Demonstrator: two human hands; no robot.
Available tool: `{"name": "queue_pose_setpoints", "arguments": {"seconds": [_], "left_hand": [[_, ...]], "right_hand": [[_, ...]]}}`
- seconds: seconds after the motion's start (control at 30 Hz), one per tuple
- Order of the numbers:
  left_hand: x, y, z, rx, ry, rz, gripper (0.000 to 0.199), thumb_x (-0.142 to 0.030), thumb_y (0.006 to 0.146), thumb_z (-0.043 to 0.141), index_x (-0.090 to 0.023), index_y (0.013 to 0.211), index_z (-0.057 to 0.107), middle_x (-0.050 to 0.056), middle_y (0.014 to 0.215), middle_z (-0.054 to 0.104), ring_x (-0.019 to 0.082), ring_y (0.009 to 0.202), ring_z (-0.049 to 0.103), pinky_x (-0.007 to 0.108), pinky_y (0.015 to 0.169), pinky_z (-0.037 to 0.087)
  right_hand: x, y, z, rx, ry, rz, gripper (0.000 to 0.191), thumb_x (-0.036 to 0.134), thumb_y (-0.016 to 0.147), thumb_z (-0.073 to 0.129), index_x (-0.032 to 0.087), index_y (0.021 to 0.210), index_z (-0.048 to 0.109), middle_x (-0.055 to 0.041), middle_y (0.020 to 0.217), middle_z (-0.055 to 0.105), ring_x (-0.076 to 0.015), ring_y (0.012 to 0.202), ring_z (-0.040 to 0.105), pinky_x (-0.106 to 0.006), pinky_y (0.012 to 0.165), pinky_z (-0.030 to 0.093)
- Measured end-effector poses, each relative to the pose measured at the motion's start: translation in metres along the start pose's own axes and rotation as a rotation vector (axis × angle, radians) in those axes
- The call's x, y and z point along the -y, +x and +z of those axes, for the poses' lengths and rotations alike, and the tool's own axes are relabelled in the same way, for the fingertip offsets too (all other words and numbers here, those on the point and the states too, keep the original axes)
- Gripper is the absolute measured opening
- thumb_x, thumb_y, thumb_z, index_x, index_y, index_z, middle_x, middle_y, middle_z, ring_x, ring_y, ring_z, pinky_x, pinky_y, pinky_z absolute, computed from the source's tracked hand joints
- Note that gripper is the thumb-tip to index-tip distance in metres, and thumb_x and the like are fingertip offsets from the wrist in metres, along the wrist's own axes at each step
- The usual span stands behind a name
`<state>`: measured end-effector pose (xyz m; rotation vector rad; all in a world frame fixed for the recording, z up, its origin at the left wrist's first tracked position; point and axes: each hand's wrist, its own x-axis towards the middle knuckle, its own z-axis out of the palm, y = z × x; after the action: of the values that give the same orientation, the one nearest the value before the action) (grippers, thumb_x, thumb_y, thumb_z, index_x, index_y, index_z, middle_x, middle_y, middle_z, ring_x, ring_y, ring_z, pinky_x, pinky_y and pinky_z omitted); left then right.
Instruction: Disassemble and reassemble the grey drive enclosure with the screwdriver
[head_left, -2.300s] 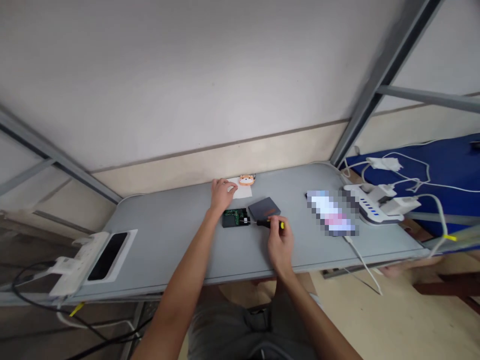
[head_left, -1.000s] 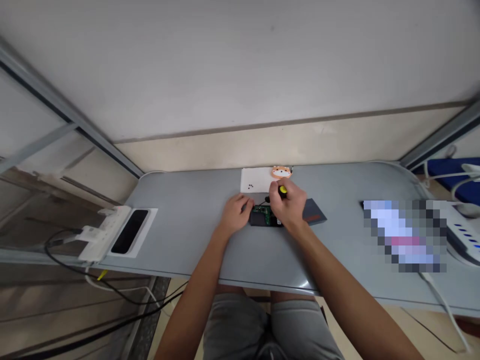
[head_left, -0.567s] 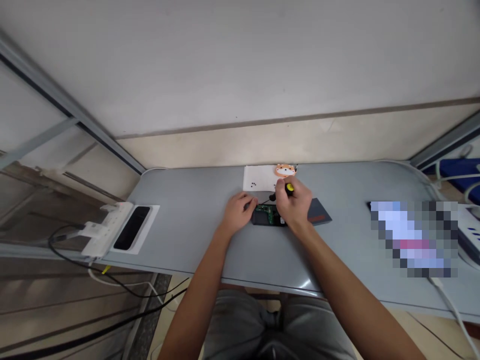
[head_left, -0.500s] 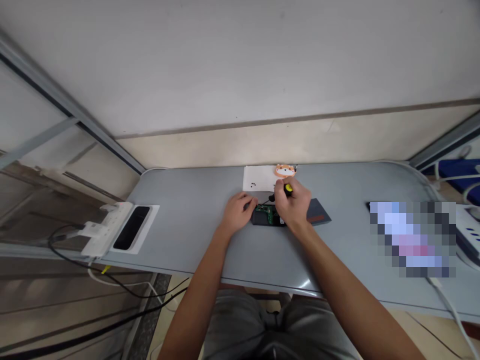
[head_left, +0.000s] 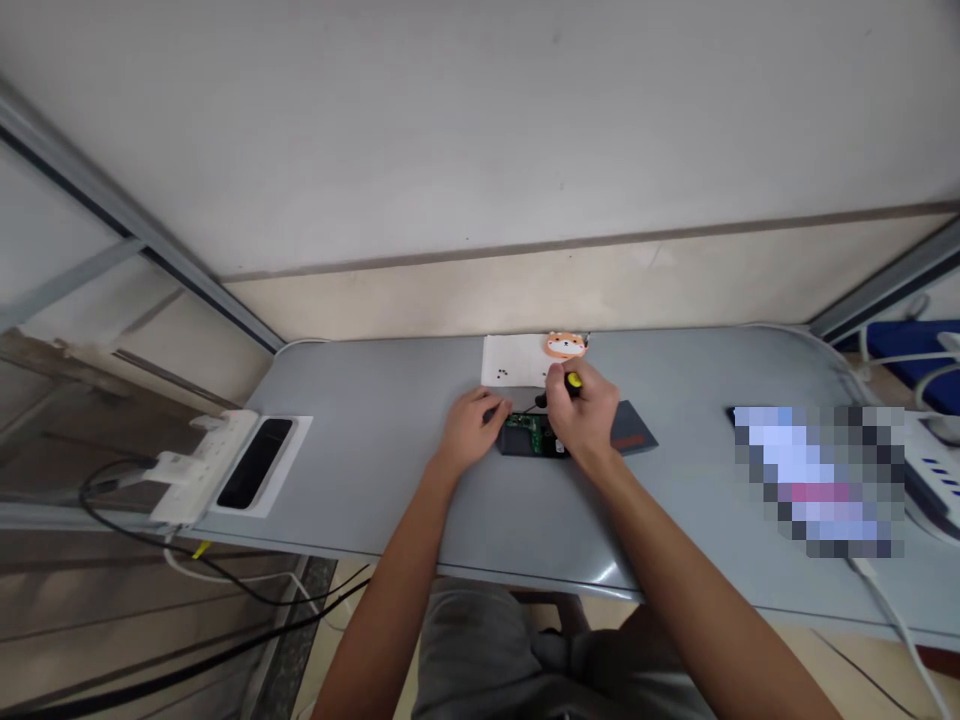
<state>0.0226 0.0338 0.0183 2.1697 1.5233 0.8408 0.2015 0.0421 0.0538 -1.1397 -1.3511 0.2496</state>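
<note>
An opened black electronic device with a green circuit board inside lies flat on the grey table. My left hand is closed at the device's upper left corner, its fingertips gripping that edge. My right hand is wrapped round a screwdriver with a black and yellow handle. The thin shaft slants down to the left, its tip at the board's upper edge near my left fingertips. Partly under my right hand lies a dark cover panel with a reddish mark.
Behind the device, a white sheet carries several small dark screws and an orange animal-face item. On the left are a phone and a white power strip with cables. A pixelated screen lies on the right.
The view has shifted slightly. Both hands keep nearly the same place at the device, and the screwdriver stays in my right hand with its tip at the board.
</note>
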Motion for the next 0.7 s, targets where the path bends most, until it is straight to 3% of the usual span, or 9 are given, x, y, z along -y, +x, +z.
{"name": "queue_pose_setpoints", "arguments": {"seconds": [0.7], "left_hand": [[0.0009,-0.0028,0.0013,-0.007,-0.035,-0.046,0.037,-0.040,0.108,0.054,-0.023,0.086,0.078,0.005,0.090,0.073,0.021,0.088,0.069,0.034,0.086,0.054]], "right_hand": [[0.0036,-0.0027,0.0022,-0.003,-0.044,0.015,0.030,0.037,0.095,0.054,0.024,0.068,0.050,0.0035,0.057,0.048,-0.0138,0.054,0.041,-0.029,0.056,0.034]]}}
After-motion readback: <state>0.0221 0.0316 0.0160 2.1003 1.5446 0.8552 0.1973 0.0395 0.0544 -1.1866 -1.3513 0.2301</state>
